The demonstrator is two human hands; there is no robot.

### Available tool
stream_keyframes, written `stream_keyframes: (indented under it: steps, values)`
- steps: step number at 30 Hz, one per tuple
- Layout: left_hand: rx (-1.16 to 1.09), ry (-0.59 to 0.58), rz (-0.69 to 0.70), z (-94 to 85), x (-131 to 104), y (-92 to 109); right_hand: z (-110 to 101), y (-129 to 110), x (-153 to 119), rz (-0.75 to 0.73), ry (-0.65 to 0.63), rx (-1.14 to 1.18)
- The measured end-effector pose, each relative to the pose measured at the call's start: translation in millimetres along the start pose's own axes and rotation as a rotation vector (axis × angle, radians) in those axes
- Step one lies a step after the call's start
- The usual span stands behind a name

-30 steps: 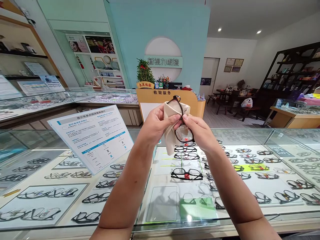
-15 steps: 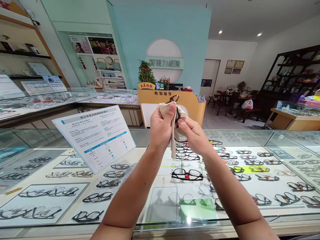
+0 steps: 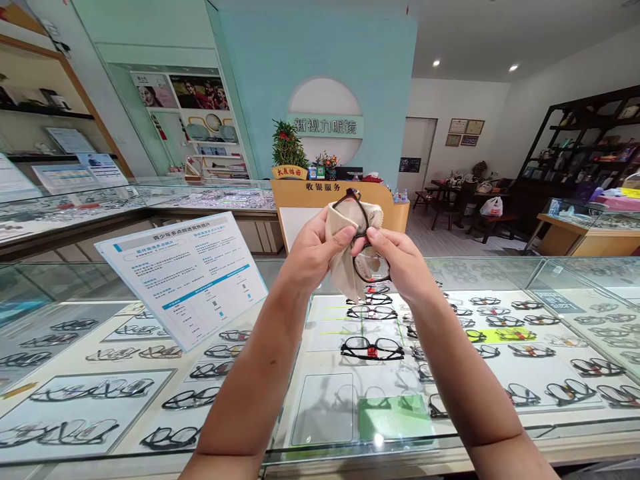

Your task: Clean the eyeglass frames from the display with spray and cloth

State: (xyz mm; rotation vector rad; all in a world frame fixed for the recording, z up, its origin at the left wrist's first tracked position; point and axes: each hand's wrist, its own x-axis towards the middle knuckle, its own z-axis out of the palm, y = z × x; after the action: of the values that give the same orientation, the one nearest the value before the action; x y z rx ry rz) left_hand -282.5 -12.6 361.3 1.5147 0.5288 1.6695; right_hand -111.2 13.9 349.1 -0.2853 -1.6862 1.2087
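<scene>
Dark-framed eyeglasses (image 3: 371, 268) are held up in front of me, tilted, above the glass counter. A beige cleaning cloth (image 3: 350, 283) is bunched behind and around the upper lens. My left hand (image 3: 317, 247) pinches the cloth, its thumb lying across it near the bridge of the glasses. With thumb and fingers, my right hand (image 3: 397, 257) grips the frame by the bridge and lower lens, which shows free of the cloth. Some fingers of both hands are hidden behind the cloth and lenses.
Below my arms, a glass display counter (image 3: 320, 453) holds rows of eyeglasses (image 3: 373, 348). A printed sign (image 3: 185, 280) stands on it at left. Inside lies a green card (image 3: 395, 419). Farther off are a wooden cashier desk (image 3: 395, 220) and a dark shelf (image 3: 575, 147).
The glasses have turned so the lenses face me, and one lens has come out of the cloth. My left thumb has moved down, and the cloth now spreads behind the upper lens.
</scene>
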Motion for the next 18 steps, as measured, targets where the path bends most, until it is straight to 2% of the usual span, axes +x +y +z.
stream_keyframes:
  steps: [6, 9, 15, 18]
  values:
    - [0.082, 0.116, 0.179, 10.9, -3, -7, 11, 2, -1, -0.106, -0.094, -0.053]
    - [0.071, 0.207, 0.213, 13.7, -4, -6, 18, 0, -4, -0.156, -0.111, -0.125]
    - [0.033, 0.294, 0.113, 19.2, -1, -2, 21, 3, -5, -0.172, -0.082, -0.139]
    - [0.012, 0.304, 0.060, 16.7, 4, -2, 16, 6, -2, -0.185, -0.017, -0.132]
